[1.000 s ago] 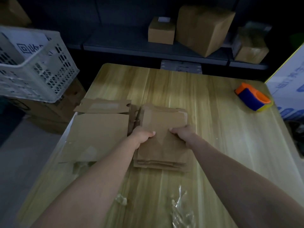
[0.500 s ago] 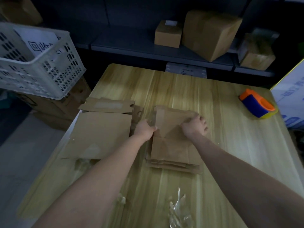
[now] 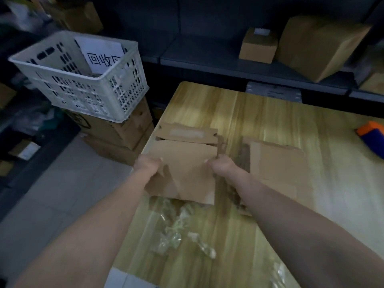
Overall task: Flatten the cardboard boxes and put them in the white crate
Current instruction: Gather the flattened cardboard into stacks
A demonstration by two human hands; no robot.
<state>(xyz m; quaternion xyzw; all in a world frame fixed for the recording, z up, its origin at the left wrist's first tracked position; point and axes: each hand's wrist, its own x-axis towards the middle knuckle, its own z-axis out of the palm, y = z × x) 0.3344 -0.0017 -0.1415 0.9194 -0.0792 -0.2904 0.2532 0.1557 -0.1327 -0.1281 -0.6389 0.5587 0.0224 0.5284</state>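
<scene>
Left hand (image 3: 146, 166) grips the left edge of a flattened cardboard box (image 3: 187, 163), and right hand (image 3: 220, 165) grips its right edge. The box is at the surface's (image 3: 270, 113) left edge. Second flattened stack (image 3: 276, 163) lies just to the right. White crate (image 3: 116, 94) sits off to the left on stacked cartons (image 3: 116, 132).

Crate (image 3: 87, 94) left of table (image 3: 270, 113) (atop boxes (image 3: 116, 132)); flattened stack (image 3: 276, 163) on table, right.

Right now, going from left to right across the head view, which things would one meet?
white crate → held flat cardboard → flat cardboard stack → orange-and-blue tape dispenser
</scene>
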